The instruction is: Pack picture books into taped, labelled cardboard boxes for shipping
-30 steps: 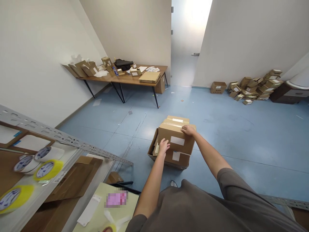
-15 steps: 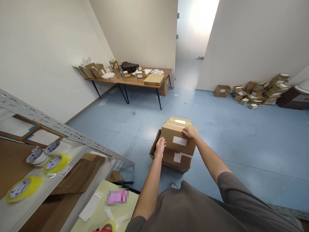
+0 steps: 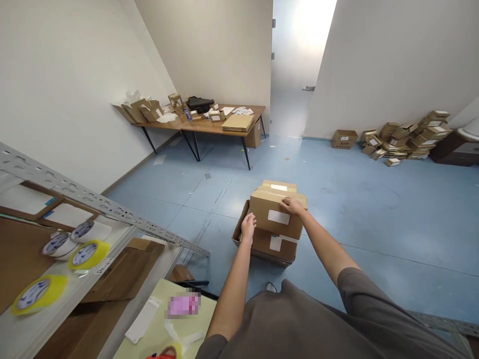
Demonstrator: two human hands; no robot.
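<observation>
A brown cardboard box (image 3: pixel 262 218) with a white label sits tilted on top of other cartons. My right hand (image 3: pixel 293 205) lies over its top edge, fingers bent onto the cardboard. At its left side is my left hand (image 3: pixel 248 228), fingers curled against the edge; their inner side is partly hidden. Under it is a second labelled carton (image 3: pixel 262 242), standing in a larger open carton (image 3: pixel 237 232) on the floor. Behind the held box shows another carton with shiny tape (image 3: pixel 279 187).
To my left stands a metal shelf (image 3: pixel 123 227) with tape rolls (image 3: pixel 88 254). Close by is a pale green table (image 3: pixel 149 289). A wooden table (image 3: pixel 209 128) with cartons stands at the back. Small boxes (image 3: pixel 404 144) are piled along the right wall, near a glass door (image 3: pixel 295 75).
The view has shifted very slightly. Both hands stay at the same places on the box, and the box has not visibly moved.
</observation>
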